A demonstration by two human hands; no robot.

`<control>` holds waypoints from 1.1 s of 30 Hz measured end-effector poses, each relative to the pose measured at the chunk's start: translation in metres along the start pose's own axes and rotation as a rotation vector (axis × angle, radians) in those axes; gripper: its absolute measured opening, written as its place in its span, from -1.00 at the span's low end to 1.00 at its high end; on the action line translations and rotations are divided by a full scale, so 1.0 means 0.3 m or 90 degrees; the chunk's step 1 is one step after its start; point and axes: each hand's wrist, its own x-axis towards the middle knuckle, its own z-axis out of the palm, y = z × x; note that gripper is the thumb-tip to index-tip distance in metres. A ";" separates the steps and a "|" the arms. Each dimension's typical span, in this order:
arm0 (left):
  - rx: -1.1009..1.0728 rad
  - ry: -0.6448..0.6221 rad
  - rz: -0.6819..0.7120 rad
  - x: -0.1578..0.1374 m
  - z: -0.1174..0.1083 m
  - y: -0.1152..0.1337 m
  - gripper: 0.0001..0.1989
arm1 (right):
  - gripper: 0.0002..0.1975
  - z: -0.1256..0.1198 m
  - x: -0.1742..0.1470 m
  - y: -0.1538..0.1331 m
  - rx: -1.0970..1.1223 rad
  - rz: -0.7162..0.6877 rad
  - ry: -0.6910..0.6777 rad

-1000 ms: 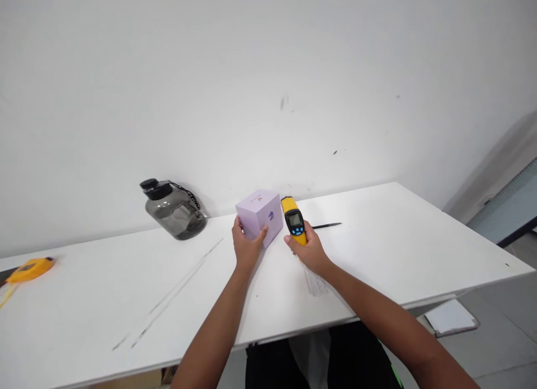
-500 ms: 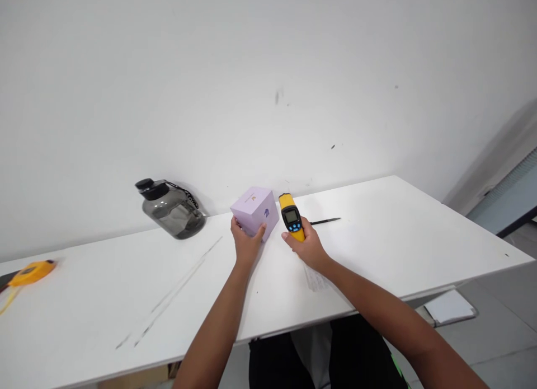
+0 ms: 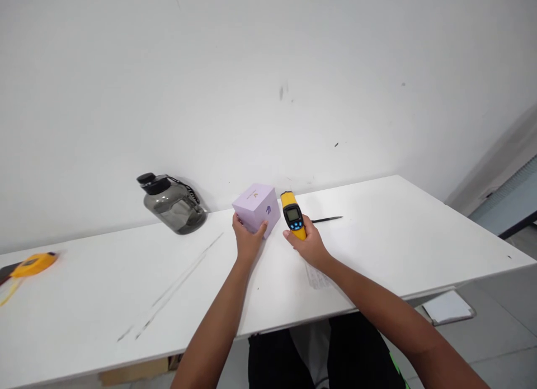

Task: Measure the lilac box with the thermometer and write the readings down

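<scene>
My left hand (image 3: 248,238) is closed around the near side of a lilac cardboard box (image 3: 257,201), thumb on its right face and fingers on its left. The box carries a small gold mark on top and a dark blue one on its side. In my right hand (image 3: 311,244) is a yellow and black infrared thermometer (image 3: 293,214), its grey screen and blue buttons facing me. Its front end stands just right of the box, a small gap between them. A black pen (image 3: 328,219) lies behind my right hand, partly hidden. Under that wrist shows a printed paper (image 3: 318,278).
A grey transparent bottle (image 3: 176,207) with a black lid and strap is at the left, by the wall. A yellow tape measure (image 3: 36,264) lies on the far left of the white table (image 3: 377,232). White paper (image 3: 448,307) sits below the table's right edge.
The view has shifted slightly. Both hands keep the same grip on the box and the infrared thermometer, with hardly any movement between them.
</scene>
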 end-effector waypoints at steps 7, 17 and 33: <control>0.021 0.004 -0.020 -0.003 -0.001 0.014 0.06 | -0.53 -0.002 0.002 0.002 -0.011 -0.004 0.008; -0.010 0.023 -0.052 -0.024 -0.008 0.080 -0.03 | -0.48 -0.004 -0.003 -0.005 -0.013 -0.001 0.012; -0.042 0.034 -0.040 -0.039 -0.009 0.115 -0.06 | -0.47 -0.004 -0.005 -0.013 -0.022 0.000 0.010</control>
